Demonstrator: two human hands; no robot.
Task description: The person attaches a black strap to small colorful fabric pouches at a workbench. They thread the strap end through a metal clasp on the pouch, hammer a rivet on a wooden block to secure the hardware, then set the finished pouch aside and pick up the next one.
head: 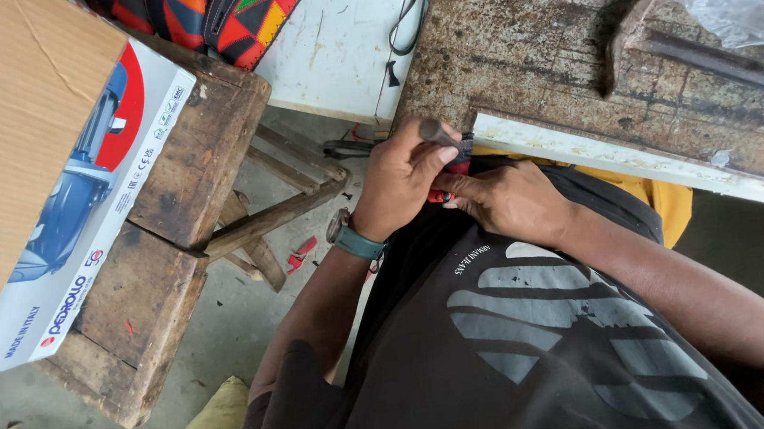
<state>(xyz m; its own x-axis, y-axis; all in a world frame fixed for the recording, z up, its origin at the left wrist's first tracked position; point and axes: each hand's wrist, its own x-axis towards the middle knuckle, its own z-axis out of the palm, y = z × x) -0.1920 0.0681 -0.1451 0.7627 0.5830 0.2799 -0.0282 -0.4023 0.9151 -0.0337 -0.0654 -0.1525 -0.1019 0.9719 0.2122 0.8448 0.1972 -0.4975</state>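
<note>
The small red-handled tool (444,195) sits pinched between both hands just below the near edge of the rusty metal plate (574,62), at about 12 o'clock from the person's chest. The left hand (397,180) has its fingers closed around a short grey rod-like piece (435,129) that sticks up at 1 o'clock from the fist. The right hand (508,201) presses in from 3 o'clock, its fingers together on the red part; just what they pinch is hidden. Judging from this, the work would go best with both wrists braced against the body and the grip kept close to the joint, so the small part cannot twist or slip. A hammer (636,22) lies on the plate at 2 o'clock, well apart. A wooden stool (182,198) with a printed cardboard box (48,183) stands at 9 o'clock; on the floor beneath it lie red scraps (301,251).
</note>
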